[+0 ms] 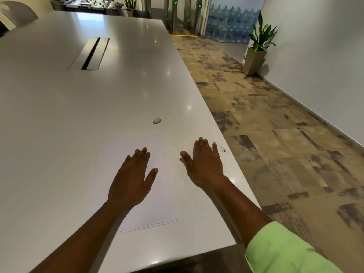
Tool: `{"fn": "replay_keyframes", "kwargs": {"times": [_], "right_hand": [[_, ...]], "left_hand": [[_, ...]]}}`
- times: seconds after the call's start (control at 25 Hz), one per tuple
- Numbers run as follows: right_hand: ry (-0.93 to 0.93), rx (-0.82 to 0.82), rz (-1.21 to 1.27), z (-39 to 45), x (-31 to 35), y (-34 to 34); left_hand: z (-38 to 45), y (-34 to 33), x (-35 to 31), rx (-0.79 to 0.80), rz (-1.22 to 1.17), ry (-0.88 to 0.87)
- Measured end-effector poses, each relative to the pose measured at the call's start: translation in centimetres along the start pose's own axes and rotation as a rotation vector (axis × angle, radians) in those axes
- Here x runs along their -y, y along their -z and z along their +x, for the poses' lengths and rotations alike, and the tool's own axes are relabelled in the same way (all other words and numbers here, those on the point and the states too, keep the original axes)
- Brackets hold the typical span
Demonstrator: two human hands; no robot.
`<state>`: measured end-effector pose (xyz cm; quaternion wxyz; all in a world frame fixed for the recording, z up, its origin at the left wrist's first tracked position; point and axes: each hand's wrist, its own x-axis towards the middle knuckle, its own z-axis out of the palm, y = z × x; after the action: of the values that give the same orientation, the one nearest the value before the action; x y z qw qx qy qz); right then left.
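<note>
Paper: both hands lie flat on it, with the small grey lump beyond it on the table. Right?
Not quite. The head view shows only the left hand flat on the paper; the right hand lies on the bare table beside it. The lump is beyond, as said.

No words or numbers can be read here. Just beside the right grip point(204, 164), a dark pen scribble point(223, 149) marks the worktop point(118, 95), illegible. Far ahead of it, green lit symbols point(175, 2) glow on the entry gates point(173, 18), too small to tell.
</note>
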<state>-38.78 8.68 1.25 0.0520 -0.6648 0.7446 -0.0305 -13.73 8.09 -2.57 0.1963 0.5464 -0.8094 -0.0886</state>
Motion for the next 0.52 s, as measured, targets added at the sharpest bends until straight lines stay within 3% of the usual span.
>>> {"fn": "replay_keyframes", "kwargs": {"times": [0.2, 0.44, 0.52], "right_hand": [[0.318, 0.043, 0.069, 1.6, 5.1, -1.7], [-0.058, 0.019, 0.007, 0.2, -0.9, -0.7], [-0.089, -0.028, 0.024, -1.3, -1.2, -0.2]], "left_hand": [[-0.1, 0.0, -0.2, -0.016, -0.005, -0.001], [-0.1, 0.1, -0.1, -0.014, -0.046, 0.003], [-0.1, 0.1, -0.2, -0.022, -0.085, 0.008]]}}
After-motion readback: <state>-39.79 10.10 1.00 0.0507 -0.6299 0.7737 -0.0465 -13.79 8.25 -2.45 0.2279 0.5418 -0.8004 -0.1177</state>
